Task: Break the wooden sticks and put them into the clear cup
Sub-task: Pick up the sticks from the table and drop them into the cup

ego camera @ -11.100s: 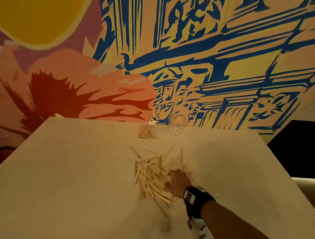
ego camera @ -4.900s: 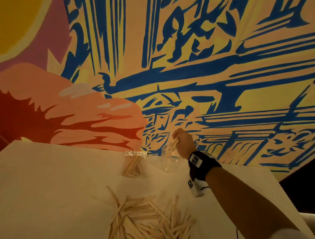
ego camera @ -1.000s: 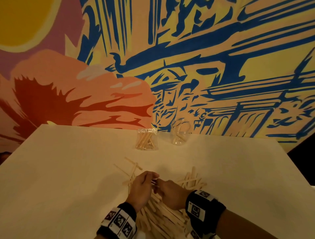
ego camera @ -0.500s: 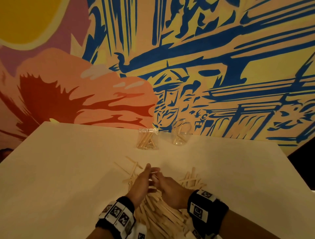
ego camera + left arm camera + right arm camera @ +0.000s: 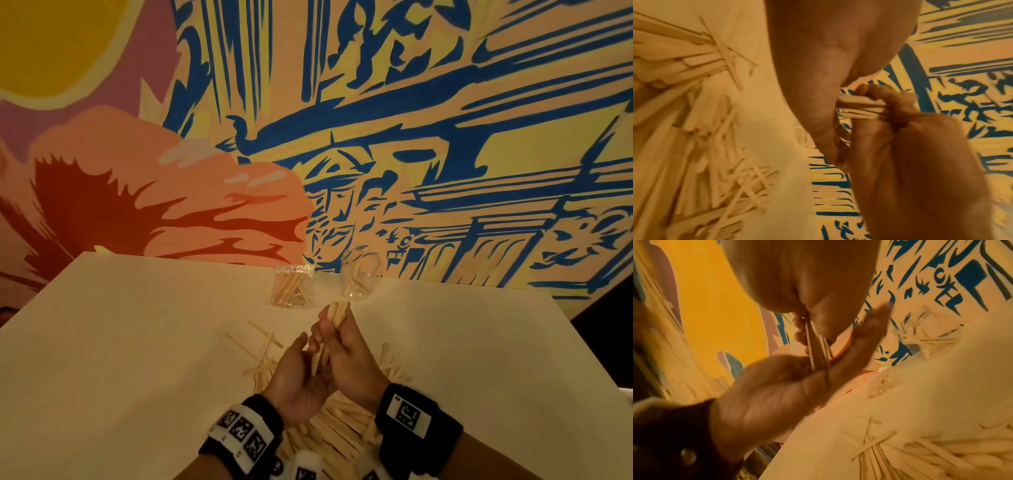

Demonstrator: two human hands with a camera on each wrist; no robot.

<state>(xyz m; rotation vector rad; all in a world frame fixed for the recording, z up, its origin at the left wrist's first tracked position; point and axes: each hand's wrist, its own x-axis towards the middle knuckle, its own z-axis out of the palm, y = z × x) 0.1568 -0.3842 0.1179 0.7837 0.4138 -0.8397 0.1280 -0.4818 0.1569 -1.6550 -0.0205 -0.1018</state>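
Note:
My right hand [image 5: 346,353] grips a bundle of thin wooden sticks [image 5: 337,311], held upright above the table. In the right wrist view its fingers curl round the bundle [image 5: 818,345]. My left hand [image 5: 294,373] lies flat and open against the bundle's lower ends, with the left palm [image 5: 797,382] touching them. The left wrist view shows the sticks [image 5: 859,107] between the two hands. A loose pile of sticks [image 5: 335,428] lies under both wrists. A round clear cup [image 5: 359,277] stands at the table's far edge with a few stick pieces inside.
A second clear container [image 5: 293,286], packed with sticks, stands just left of the round cup. The table's white cloth [image 5: 137,342] stretches wide to both sides. A painted mural wall [image 5: 411,137] rises directly behind the cups. A dark gap [image 5: 613,308] lies past the right edge.
Both hands have lifted off the pile. The right hand has raised a bundle of sticks upright, and the left hand has opened flat against its lower ends.

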